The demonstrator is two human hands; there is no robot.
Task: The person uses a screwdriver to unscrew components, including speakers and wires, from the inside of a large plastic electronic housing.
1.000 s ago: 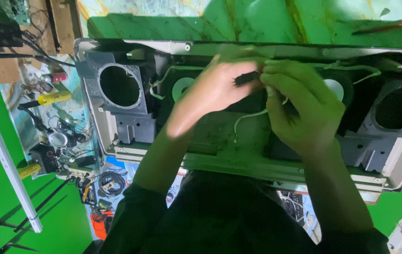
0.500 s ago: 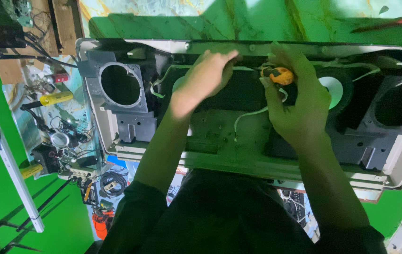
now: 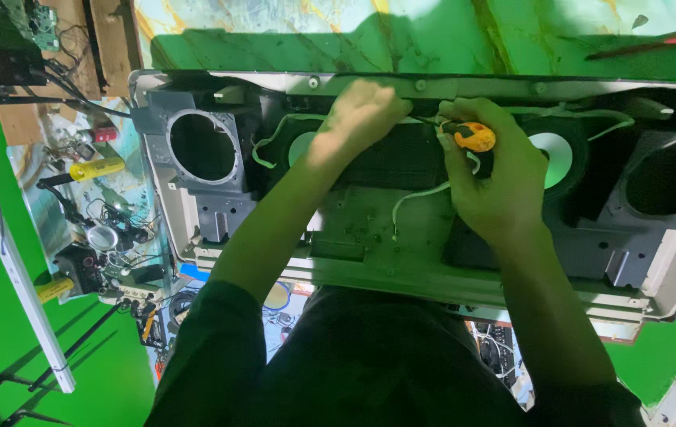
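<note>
Right hand [image 3: 496, 186] clenched on the screwdriver [image 3: 472, 136], left hand [image 3: 357, 119] curled at its 9 o'clock pinching something unclear; one slip could nick that white wire [image 3: 421, 194].

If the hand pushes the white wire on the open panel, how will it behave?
The white wire curves loosely across the panel, so it probably flops and bends easily. Thin, so likely light. It appears to run up beside the right hand, so it may not slide freely.

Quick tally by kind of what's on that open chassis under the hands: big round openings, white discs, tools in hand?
Large round openings: 2, left opening and right opening
White round discs: 2, left disc and right disc
Orange-handled screwdriver: 1, in the right hand
Total: 5
The left hand holds no visible tool.
</note>
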